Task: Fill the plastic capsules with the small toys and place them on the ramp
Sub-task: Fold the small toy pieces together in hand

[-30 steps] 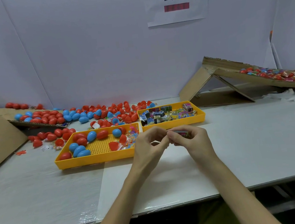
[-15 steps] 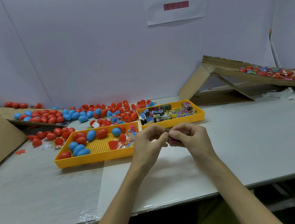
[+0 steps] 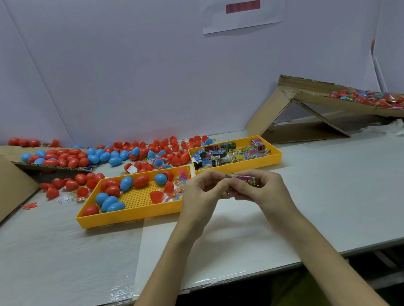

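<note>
Over the table, the right hand and left hand both pinch 1 small wrapped toy, lying crosswise. The capsule tray sits just left, nearer the left hand; the ramp well right.

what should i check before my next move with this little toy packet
1. Grip on toy packet: ok, left hand and right hand both pinch it.
2. Capsule in hand: not ok, none shows.
3. Spare capsules near: ok, red and blue ones lie in the left yellow tray beside the left hand.
4. Open half ready: ok, a red half lies in that tray.
5. Room on ramp: ok, its upper end is bare.
6. Packet small enough to fit: cannot tell.
</note>
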